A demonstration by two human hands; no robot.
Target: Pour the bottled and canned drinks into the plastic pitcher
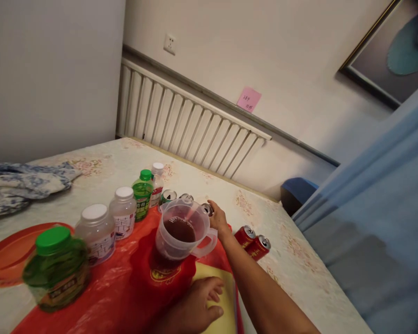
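Note:
Beyond the measuring jug, my right hand [218,220] has its fingers round a drink can [206,209], whose top shows while most of its body is behind the jug. The clear plastic jug [184,214] holds dark brown liquid and stands on a red scalloped plate [142,262], its handle toward the right. My left hand [204,301] hovers in front of it over a yellow sheet [226,297], with loosely curled fingers apart and nothing in them. Two more cans, a green one [168,196] and a silver-topped one [186,198], stand behind the jug.
Two red cans [252,242] stand to the right of my right forearm. Along the left are a green-lidded jar [55,273], white-lidded jars [96,236], a green bottle [142,197] and an orange-red tray [7,250]. Red plastic sheeting [107,287] covers part of the flowered tablecloth.

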